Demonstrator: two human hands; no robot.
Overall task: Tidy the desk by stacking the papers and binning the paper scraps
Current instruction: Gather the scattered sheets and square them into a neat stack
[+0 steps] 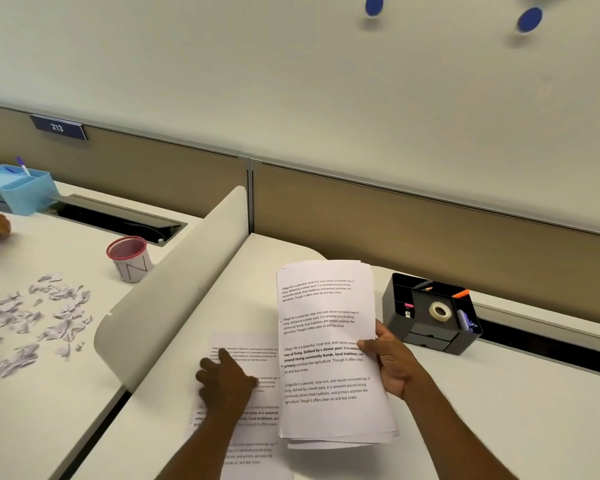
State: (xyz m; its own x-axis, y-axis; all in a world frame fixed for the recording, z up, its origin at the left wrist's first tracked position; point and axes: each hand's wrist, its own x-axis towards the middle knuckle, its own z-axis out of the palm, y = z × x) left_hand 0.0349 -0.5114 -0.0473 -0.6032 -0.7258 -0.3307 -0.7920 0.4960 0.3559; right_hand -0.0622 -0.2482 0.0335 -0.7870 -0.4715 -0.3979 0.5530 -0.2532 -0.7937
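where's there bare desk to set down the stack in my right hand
Bare desk lies right of the right hand holding the stack, in front of the black organiser. A narrower strip runs between the divider and the loose sheet under the left hand. Crowded: the neighbouring desk, strewn with paper scraps.

The stack of white printed sheets [326,341] gripped by the right hand [392,362] repeats one paragraph four times: "Village life is a peaceful, close-knit, and nature-connected way of living. Defined by a slower pace…". The flat white sheet [253,351] under the left hand [226,379] has blurred print. Far up-left of the left hand, a dark blue rectangular plate [58,127] reads "213".
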